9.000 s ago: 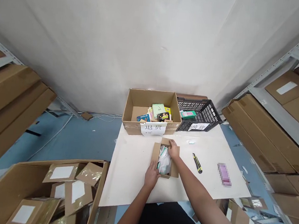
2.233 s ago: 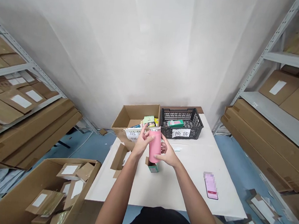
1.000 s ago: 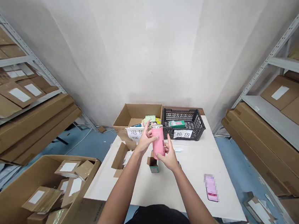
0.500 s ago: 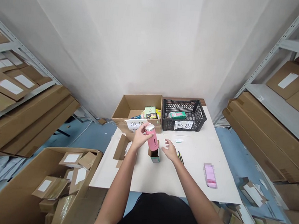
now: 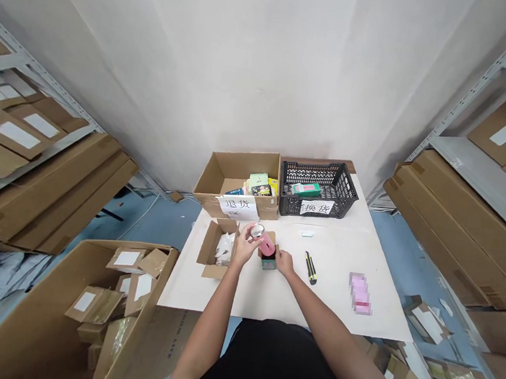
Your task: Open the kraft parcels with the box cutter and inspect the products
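My left hand (image 5: 244, 246) is closed around the upper part of a pink vacuum flask (image 5: 266, 244) with a silver lid. The flask leans, its lower end in the mouth of a small green box (image 5: 269, 263) standing on the table with its flaps up. At the box's right side, my right hand (image 5: 284, 261) grips its edge. To the left sits an open cardboard box (image 5: 209, 248) with white plastic wrapping (image 5: 224, 248) inside. A black and yellow utility knife (image 5: 310, 268) lies right of my right hand.
Behind stand a carton (image 5: 206, 200) of small packages and a black crate (image 5: 351, 204) holding a green box (image 5: 307, 189), both with paper signs. A blurred pink item (image 5: 360, 293) lies on the right. A large carton of parcels (image 5: 168, 259) stands left; loaded shelves flank both sides.
The flask has moved down and tilted more, its lower end now at the green box's opening. My right hand, open and apart before, has closed on the box.
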Motion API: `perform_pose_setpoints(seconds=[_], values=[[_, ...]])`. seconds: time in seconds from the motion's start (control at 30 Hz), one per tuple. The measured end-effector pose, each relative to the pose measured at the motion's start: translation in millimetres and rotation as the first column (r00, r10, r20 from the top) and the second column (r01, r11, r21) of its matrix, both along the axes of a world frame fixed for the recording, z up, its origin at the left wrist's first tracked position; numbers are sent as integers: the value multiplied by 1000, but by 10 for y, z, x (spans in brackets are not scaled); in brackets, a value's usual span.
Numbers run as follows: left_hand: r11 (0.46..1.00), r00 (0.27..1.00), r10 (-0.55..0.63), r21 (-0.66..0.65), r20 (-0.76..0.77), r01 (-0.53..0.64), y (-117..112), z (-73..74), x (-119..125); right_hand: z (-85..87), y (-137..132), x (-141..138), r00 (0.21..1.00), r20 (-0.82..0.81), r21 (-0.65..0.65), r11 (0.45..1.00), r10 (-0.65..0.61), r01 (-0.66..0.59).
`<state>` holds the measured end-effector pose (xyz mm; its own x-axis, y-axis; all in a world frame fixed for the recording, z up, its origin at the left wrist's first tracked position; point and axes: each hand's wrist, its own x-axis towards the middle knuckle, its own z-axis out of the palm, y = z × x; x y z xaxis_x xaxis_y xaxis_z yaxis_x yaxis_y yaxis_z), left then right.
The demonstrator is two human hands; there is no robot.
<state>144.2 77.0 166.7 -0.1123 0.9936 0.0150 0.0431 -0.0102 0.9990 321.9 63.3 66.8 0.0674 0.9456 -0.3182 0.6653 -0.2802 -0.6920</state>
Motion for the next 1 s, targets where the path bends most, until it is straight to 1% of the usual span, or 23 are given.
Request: perform_pose_setpoints(seconds=[0.07,0.13,0.2,0.27,0.33,0.43,0.5,0.53,0.6,0.63,0.67,0.7,0.73,0.77,0.8,0.87,0.93,1.0], values=[[999,999,-32,6,-1,32,13,-34,7,-24,-20,-7,998,-57,-8,1000,-25,25],[997,996,-82,-8,-32,82,14,-99,16,-43,-46,-15,991,-117,-25,998,-61,58],[991,987,-132,-36,-91,129,-3,-205,27,-49,-70,-24,985,-151,-42,996,-82,76],[984,966,-175,-62,-191,166,-36,-345,39,-40,-87,-33,982,-170,-42,996,-86,80],[980,922,-200,-76,-332,186,-77,-497,53,-19,-94,-41,981,-172,-27,996,-84,81],[969,824,-243,-92,-512,229,-147,-717,68,14,-88,-37,982,-165,-15,996,-89,88],[961,780,-272,-117,-563,251,-198,-848,62,25,-84,-22,984,-156,-14,996,-90,88],[958,772,-283,-124,-570,260,-224,-909,50,25,-84,-14,984,-152,-13,996,-90,89],[963,790,-264,-105,-553,248,-268,-1018,8,16,-93,-2,984,-152,-12,996,-95,94],[974,820,-224,-89,-526,209,-283,-1068,-21,7,-103,-2,984,-152,-11,995,-97,97],[986,860,-167,-89,-481,142,-292,-1114,-53,-4,-115,-8,983,-152,-10,995,-100,99],[992,899,-98,-114,-427,54,-296,-1156,-86,-19,-131,-19,983,-150,-7,995,-101,101],[986,927,-34,-163,-375,-30,-294,-1195,-115,-36,-149,-35,982,-156,-2,995,-102,103],[971,944,12,-223,-329,-90,-290,-1229,-138,-55,-169,-55,979,-177,5,994,-103,106],[954,956,27,-277,-292,-111,-283,-1260,-153,-77,-189,-78,972,-215,7,995,-100,104],[941,970,-14,-331,-241,-68,-274,-1307,-153,-123,-225,-126,942,-330,1,998,-62,66],[945,977,-58,-327,-203,-12,-272,-1332,-123,-166,-248,-163,897,-442,-8,1000,10,-14],[952,983,-62,-307,-175,5,-277,-1334,-87,-196,-254,-174,864,-501,-7,997,60,-73]])
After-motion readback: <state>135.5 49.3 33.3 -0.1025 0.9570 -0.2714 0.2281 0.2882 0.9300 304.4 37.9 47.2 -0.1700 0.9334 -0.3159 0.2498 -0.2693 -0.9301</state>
